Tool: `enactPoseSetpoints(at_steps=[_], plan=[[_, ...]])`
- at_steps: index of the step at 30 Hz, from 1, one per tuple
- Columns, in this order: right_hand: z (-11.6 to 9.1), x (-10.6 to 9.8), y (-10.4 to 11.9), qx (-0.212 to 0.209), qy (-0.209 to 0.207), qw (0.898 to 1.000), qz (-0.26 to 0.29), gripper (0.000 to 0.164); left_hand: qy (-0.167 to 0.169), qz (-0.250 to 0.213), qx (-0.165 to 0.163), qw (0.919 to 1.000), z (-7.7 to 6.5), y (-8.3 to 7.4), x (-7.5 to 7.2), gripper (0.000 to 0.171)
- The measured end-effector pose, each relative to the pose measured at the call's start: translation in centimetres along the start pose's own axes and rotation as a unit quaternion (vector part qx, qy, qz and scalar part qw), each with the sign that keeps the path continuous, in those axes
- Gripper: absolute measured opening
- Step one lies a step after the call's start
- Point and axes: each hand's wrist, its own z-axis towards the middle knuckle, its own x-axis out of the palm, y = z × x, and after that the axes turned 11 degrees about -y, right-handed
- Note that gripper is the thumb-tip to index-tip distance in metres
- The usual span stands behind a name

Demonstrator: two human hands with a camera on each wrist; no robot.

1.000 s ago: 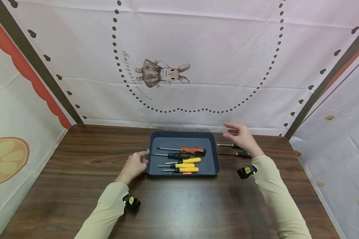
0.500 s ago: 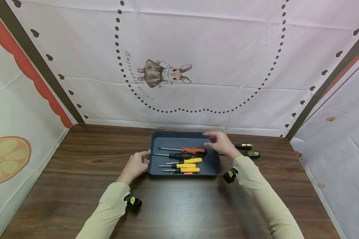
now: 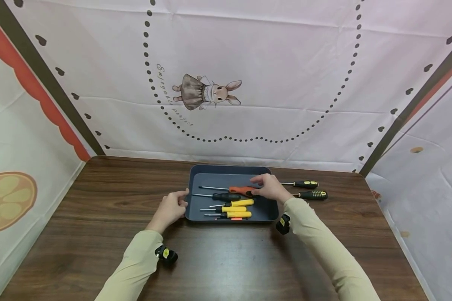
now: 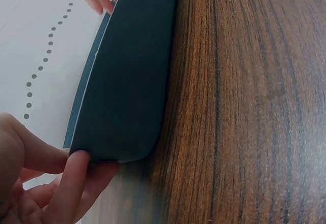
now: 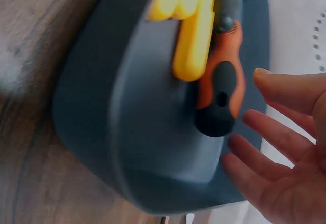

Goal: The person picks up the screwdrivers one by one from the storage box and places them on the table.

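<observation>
Here, left of centre in the head view, the left hand (image 3: 168, 209) pinches the near-left edge of the dark tray (image 3: 262, 212). Inside it, mid-frame, lie yellow-handled screwdrivers (image 3: 234, 209), a black-handled screwdriver (image 3: 226, 196) and, farther back, an orange-handled screwdriver (image 3: 239, 190); the right hand (image 3: 271, 188) hovers at its handle end, fingers apart. Two black-and-yellow screwdrivers (image 3: 313, 195) lie right of centre, before the printed cloth (image 3: 286, 62).
</observation>
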Motion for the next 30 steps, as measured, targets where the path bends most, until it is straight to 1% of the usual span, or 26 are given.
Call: enactPoseSetpoints(at_steps=[4,11,17,24,30], plan=[[0.0,0.6,-0.2,-0.002,0.004,1.000,-0.012,0.037,0.000,-0.003,0.002,1.0000,0.0,0.0,0.1,0.055],[0.1,1.2,0.0,-0.007,-0.002,1.000,-0.029,0.034,-0.004,-0.003,0.001,1.0000,-0.1,-0.1,0.0,0.056],[0.4,1.5,-0.2,-0.015,-0.001,0.999,-0.041,0.036,-0.004,-0.005,0.006,1.0000,-0.1,0.0,0.0,0.055],[0.7,1.9,-0.5,-0.029,-0.012,0.998,-0.052,0.040,-0.004,-0.008,0.003,1.0000,-0.1,0.0,0.0,0.054],[0.7,2.2,-0.6,-0.039,-0.023,0.997,-0.061,0.040,-0.008,-0.008,0.008,0.9999,-0.2,0.1,0.0,0.054]])
